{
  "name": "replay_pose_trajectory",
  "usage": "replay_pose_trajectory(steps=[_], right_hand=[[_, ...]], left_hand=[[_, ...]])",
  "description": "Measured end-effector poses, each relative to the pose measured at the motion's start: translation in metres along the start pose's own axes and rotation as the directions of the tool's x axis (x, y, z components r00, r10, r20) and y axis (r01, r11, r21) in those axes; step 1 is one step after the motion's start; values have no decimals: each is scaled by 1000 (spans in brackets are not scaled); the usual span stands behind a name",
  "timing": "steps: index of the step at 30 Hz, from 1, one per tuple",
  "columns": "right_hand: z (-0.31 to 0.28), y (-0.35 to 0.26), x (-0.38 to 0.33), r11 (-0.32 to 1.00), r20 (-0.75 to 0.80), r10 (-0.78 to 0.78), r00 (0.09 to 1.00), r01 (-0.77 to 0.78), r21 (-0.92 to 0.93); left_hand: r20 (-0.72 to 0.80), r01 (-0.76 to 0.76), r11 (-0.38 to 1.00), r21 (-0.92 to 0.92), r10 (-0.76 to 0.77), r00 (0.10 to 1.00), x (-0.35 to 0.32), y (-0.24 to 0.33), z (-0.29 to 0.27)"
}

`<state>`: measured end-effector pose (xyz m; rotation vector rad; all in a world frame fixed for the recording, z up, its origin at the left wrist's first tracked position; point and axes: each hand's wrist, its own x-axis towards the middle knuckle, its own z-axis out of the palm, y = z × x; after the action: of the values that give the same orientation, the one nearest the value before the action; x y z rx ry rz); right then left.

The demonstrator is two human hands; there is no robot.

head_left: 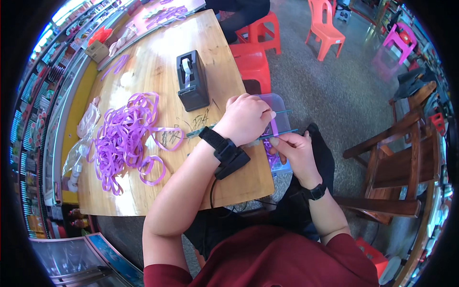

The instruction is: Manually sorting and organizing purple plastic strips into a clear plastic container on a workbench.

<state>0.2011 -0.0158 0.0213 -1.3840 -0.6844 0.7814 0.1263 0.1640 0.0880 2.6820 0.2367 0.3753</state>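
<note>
My left hand (245, 119) reaches over the table's right edge with curled fingers, its thumb at the upper end of a short purple ribbon (274, 126). At the ribbon's lower end, my right hand (297, 152) pinches with thumb and forefinger. The ribbon crosses thin green rods (289, 131), which stick out past the table edge and pass partly under my left hand. Below both hands is a clear plastic box (276, 101) with purple ribbon pieces inside. A large tangled heap of purple ribbon (122, 136) lies on the table, one loop reaching toward my left wrist.
A black tape dispenser (193, 81) stands on the wooden table (158, 71). A red stool (253, 64) is beside the table's far right side, and a seated person is behind it. To my right is a wooden chair (397, 162). Clear plastic bags (79, 150) lie at the left edge.
</note>
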Motion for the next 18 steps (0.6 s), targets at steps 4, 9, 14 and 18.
replay_pose_trajectory(steps=[4, 9, 14, 18], right_hand=[[9, -5, -3, 999, -22, -1, 1000, 2, 48], [10, -9, -6, 989, -29, 33, 999, -29, 146], [9, -5, -7, 984, -30, 45, 999, -39, 176], [6, -9, -8, 967, -6, 77, 997, -73, 244]], left_hand=[[-97, -11, 996, -85, 3, 995, -8, 8, -12], [214, 360, 873, -330, -302, 929, -19, 46, -44], [625, 694, 534, -484, -345, 701, -25, 44, -42], [722, 738, 419, -529, -234, 651, -26, 38, -31]])
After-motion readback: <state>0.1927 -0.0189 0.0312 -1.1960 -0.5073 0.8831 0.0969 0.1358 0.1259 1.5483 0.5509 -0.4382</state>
